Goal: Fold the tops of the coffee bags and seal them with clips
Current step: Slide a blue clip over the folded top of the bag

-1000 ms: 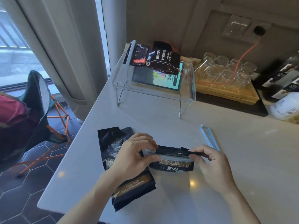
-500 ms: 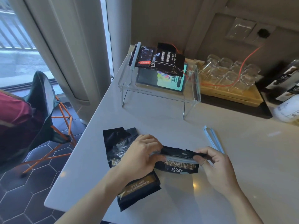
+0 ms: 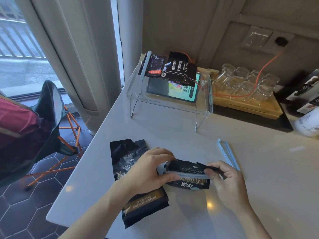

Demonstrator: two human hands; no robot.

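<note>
At the lower centre of the frame, the left hand [image 3: 148,171] and the right hand [image 3: 224,178] are each pinching an end of a pale blue clip [image 3: 188,175] across the folded top of a black coffee bag [image 3: 189,182] lying on the desk [image 3: 259,187]. To seal well, the person is probably needing an even squeeze with the fold flat (no creeping). The second bag [image 3: 141,202] is reading "BLUE MOUNTAIN FOOD"; a spare clip [image 3: 227,154] is lying right of centre

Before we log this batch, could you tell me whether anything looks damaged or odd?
Yes: the open coffee bag lying under the left hand has a ragged, unevenly torn top edge.
</note>
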